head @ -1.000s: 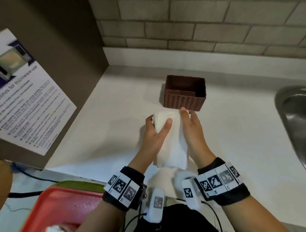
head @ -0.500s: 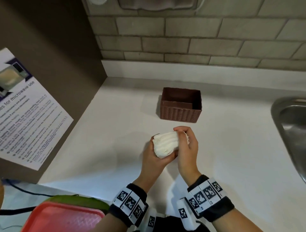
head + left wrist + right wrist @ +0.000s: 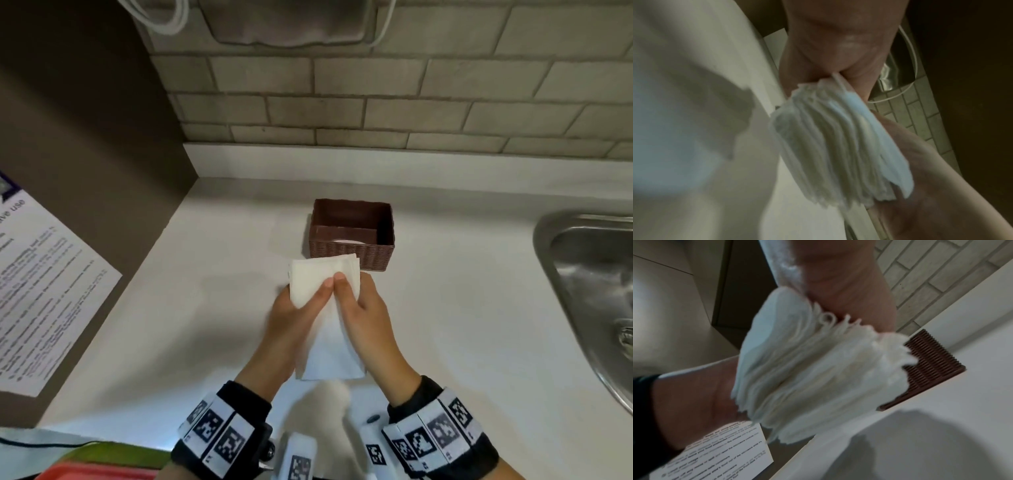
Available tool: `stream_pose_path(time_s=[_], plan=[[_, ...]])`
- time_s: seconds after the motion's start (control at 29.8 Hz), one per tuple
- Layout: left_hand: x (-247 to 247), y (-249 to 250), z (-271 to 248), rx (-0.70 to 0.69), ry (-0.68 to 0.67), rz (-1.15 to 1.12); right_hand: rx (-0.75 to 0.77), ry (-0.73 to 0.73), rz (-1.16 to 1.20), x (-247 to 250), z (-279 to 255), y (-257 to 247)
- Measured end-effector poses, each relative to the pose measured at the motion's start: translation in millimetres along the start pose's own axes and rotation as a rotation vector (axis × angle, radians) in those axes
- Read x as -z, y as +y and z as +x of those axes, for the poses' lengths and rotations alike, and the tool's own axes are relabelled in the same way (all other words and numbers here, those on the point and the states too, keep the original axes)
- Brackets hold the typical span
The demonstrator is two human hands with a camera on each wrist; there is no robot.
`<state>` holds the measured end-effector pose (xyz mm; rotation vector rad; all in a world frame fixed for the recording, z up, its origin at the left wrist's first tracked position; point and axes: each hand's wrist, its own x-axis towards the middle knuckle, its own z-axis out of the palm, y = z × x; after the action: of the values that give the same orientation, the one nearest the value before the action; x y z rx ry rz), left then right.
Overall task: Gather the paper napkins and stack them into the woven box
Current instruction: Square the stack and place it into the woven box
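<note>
The napkin stack (image 3: pixel 323 284) is held above the counter (image 3: pixel 212 325), just near of the woven box (image 3: pixel 352 236). The left hand (image 3: pixel 291 318) and right hand (image 3: pixel 363 318) clamp it from opposite sides, thumbs pressed on its top face, fingers curled beneath. This two-sided grip probably keeps the loose, fanned edges aligned for insertion. The box stands open-topped, with something pale visible inside.

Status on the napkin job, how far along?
Gathered: the napkin stack is collected off the counter, gripped by left hand and right hand, just in front of the woven box. Something pale already shows low inside the box; what it is can't be told. Left: lower the stack in and release.
</note>
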<state>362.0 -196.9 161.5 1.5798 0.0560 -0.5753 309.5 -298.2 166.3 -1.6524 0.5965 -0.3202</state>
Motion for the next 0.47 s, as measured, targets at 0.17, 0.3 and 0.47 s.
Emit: stream_pose_path(time_s=[0.17, 0.3, 0.47], plan=[[1, 4, 6, -0.059, 0.219, -0.044, -0.065, -0.173, -0.094, 6, -9, -2], [-5, 13, 3, -0.147, 0.281, -0.147, -0.139, -0.175, 0.084, 17, -9, -10], [-20, 26, -3, -0.183, 0.314, -0.344, -0.243, -0.252, 0.802, 15, -11, -16]])
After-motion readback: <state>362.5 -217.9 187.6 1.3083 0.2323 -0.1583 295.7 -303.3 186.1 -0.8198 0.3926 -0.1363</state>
